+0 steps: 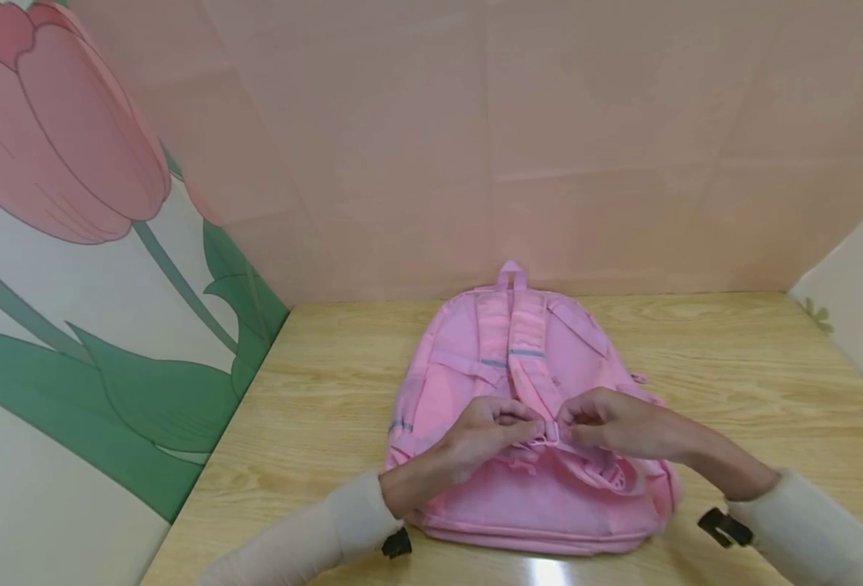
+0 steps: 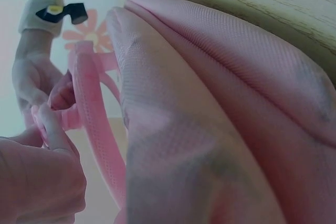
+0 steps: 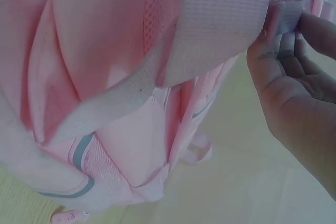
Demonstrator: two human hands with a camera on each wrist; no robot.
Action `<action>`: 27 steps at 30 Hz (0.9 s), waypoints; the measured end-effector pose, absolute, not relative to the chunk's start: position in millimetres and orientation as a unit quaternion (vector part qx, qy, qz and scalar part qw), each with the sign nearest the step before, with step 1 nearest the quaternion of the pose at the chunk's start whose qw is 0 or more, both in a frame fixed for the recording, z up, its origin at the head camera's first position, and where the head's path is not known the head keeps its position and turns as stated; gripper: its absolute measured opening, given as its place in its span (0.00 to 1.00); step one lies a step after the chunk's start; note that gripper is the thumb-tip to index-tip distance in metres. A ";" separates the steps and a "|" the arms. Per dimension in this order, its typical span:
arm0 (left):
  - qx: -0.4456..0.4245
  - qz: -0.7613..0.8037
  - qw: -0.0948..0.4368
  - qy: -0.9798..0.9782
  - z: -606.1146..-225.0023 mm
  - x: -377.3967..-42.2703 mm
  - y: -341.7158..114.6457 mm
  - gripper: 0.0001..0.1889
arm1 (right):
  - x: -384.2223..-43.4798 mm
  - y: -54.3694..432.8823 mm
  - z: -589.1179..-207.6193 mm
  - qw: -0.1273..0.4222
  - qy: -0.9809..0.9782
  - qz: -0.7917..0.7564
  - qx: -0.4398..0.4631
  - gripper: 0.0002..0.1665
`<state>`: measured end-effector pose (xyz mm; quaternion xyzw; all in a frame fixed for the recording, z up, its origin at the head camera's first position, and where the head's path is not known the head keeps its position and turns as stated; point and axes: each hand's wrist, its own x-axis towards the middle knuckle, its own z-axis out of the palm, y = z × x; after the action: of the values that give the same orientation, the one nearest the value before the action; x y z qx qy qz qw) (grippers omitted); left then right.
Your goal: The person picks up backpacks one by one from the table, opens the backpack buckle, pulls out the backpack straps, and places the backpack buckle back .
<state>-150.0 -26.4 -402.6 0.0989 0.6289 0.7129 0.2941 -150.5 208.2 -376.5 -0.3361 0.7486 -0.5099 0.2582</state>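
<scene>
A pink backpack (image 1: 505, 496) lies on the table with its shoulder straps (image 1: 528, 334) facing up. Over its lower half both hands meet at a pink strap buckle (image 1: 551, 431). From the left, my left hand (image 1: 483, 431) pinches the buckle's end between thumb and fingers. Opposite it, my right hand (image 1: 615, 423) grips the other side, fingertips close to those of the left. In the right wrist view, webbing (image 3: 287, 17) sits between the right thumb and fingers. The left wrist view shows the buckle (image 2: 39, 121) mostly covered by fingers.
Wood-grain table (image 1: 314, 391) surrounds the backpack. Behind stands a plain pinkish wall covering (image 1: 490, 163); a panel with a large tulip print (image 1: 72, 138) borders the left. Small zip pulls and a carry loop (image 1: 512, 273) stick out from the backpack.
</scene>
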 end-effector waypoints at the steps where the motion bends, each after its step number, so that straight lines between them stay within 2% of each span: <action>1: 0.099 0.713 0.293 0.629 -402.8 -149.9 -26.1 0.11 | -150.6 207.7 -376.5 0.257 0.750 -0.508 -0.335 0.09; 10: 0.096 0.715 0.301 0.624 -405.9 -151.5 -24.4 0.10 | -152.1 205.9 -376.8 0.257 0.756 -0.504 -0.330 0.08; 22: 0.102 0.709 0.300 0.630 -403.7 -152.5 -28.0 0.11 | -151.2 207.4 -376.1 0.250 0.779 -0.490 -0.302 0.15; 27: 0.094 0.711 0.304 0.627 -403.5 -153.9 -28.3 0.11 | -150.9 209.5 -373.0 0.264 0.783 -0.484 -0.288 0.15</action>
<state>-153.9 -28.3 -403.5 0.0940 0.6268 0.7114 0.3036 -150.9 209.5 -373.0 -0.2880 0.7830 -0.4841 0.2637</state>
